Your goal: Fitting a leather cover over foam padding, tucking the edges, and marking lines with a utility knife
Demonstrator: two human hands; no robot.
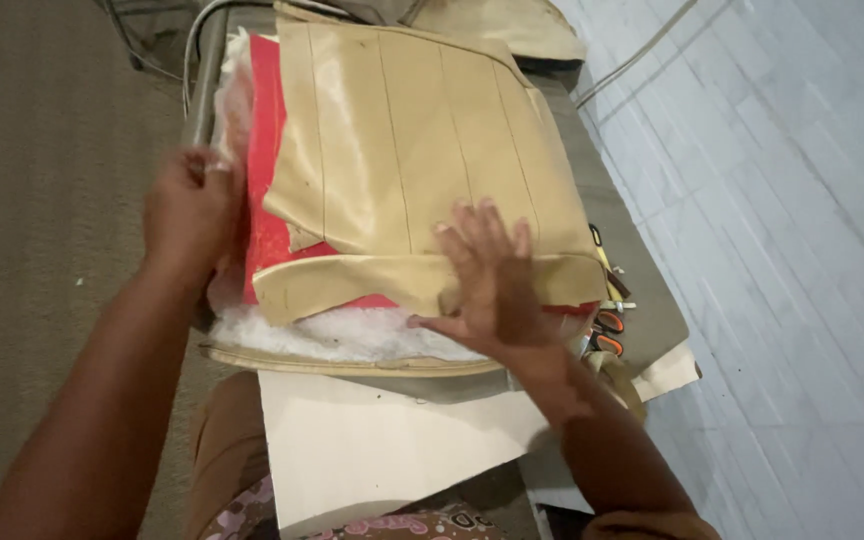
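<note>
Head view: right hand flat, grip released, on tan cover; left hand clenched on its left edge.

I'm seeing a beige cover of glossy, stitched leather-like vinyl, slightly creased. Under it a smooth red sheet, then fluffy white wadding. At the table's near edge, a matt pale board; the floor looks rough carpet.

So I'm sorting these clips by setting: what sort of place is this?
Probably an upholstery workshop: both hands press a tan stitched seat cover over white padding and a red sheet on a worktable, with orange-handled tools beside it.
</note>
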